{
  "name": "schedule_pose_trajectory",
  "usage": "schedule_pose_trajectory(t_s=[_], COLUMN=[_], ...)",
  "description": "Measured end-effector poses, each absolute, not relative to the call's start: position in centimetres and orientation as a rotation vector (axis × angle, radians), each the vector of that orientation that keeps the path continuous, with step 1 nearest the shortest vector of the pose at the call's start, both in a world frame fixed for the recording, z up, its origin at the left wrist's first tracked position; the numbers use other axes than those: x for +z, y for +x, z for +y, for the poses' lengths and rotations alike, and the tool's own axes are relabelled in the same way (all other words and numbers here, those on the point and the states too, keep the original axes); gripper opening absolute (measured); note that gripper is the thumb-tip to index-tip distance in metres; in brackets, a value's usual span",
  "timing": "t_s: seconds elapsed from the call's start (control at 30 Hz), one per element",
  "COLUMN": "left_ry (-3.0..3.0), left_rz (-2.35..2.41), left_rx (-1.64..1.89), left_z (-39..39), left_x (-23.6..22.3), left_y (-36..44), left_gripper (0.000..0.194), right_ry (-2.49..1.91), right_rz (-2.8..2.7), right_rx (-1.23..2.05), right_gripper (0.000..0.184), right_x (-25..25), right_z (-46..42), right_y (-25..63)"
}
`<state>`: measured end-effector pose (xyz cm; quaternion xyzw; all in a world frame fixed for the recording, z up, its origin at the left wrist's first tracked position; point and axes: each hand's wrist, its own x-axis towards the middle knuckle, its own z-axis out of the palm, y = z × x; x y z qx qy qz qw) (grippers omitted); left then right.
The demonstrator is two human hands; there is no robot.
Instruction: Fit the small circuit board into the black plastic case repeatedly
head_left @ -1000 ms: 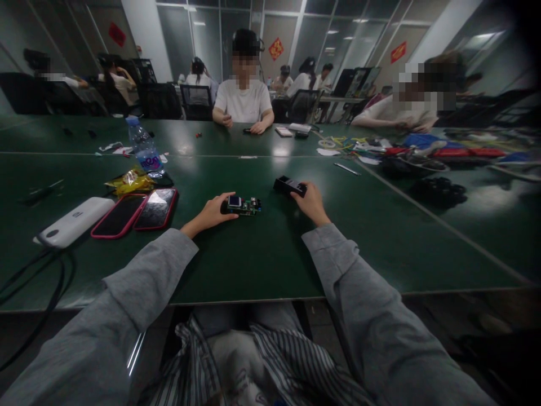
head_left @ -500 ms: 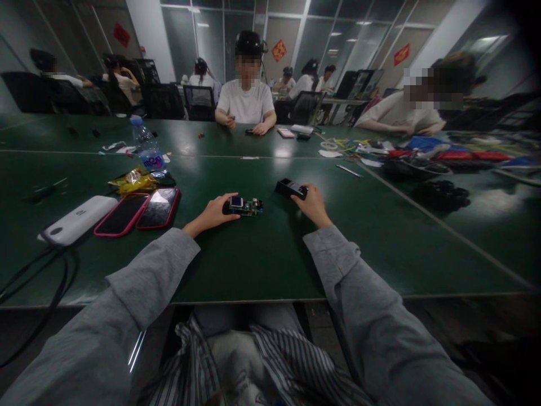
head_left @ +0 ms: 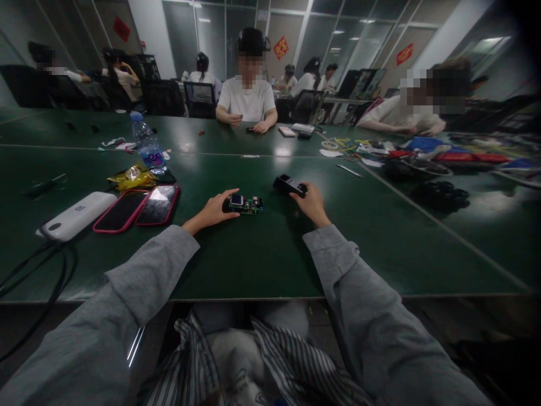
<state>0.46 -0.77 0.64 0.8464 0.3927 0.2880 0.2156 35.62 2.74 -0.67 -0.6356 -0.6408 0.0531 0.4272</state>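
My left hand (head_left: 213, 211) grips the left end of a green circuit board (head_left: 252, 205) that carries a small screen, thumb along its near side and fingers along the far side. To the right, my right hand (head_left: 311, 203) is closed on the near end of a black plastic case (head_left: 286, 184), which lies at a slant with its far end pointing left. A gap of bare tabletop separates the board from the case. The inside of the case cannot be made out clearly.
On the left of the green table (head_left: 249, 265) lie a white power bank (head_left: 78, 214) with black cables, two red-edged phones (head_left: 158, 206), a yellow wrapper (head_left: 134, 178) and a water bottle (head_left: 147, 144). Cables and bags (head_left: 439, 152) are heaped at right. A person (head_left: 246, 101) sits opposite.
Both my hands keep their grips on the board and the case, almost unmoved. The view has shifted slightly. The person opposite has moved a hand a little inward.
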Motion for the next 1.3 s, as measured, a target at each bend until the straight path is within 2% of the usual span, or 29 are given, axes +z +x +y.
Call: schedule_pose_trajectory(t_s=[0.17,0.3,0.53,1.1,1.3], left_ry=[2.348,2.325,2.302,2.301,2.291], left_rz=[1.084,1.141,1.145,1.213,1.208], left_rx=[0.824,0.826,0.842,0.825,0.843], left_z=[-0.6,-0.5,-0.5,-0.5,-0.5], left_x=[0.3,0.3,0.3,0.3,0.3], left_y=[0.4,0.7,0.8,0.9,1.0], left_gripper=[0.079,0.078,0.073,0.084,0.079], right_ry=[-1.183,-1.019,-0.962,-0.986,-0.977], right_rz=[-1.693,-1.843,-1.979,-2.115,-2.135], right_rx=[0.477,0.573,0.542,0.366,0.366], right_gripper=[0.057,0.057,0.055,0.051,0.051], right_x=[1.0,1.9,1.1,1.6,2.1], right_z=[1.2,-0.9,-1.7,-2.2,-2.5], right_y=[31.9,28.5,27.0,26.8,27.0])
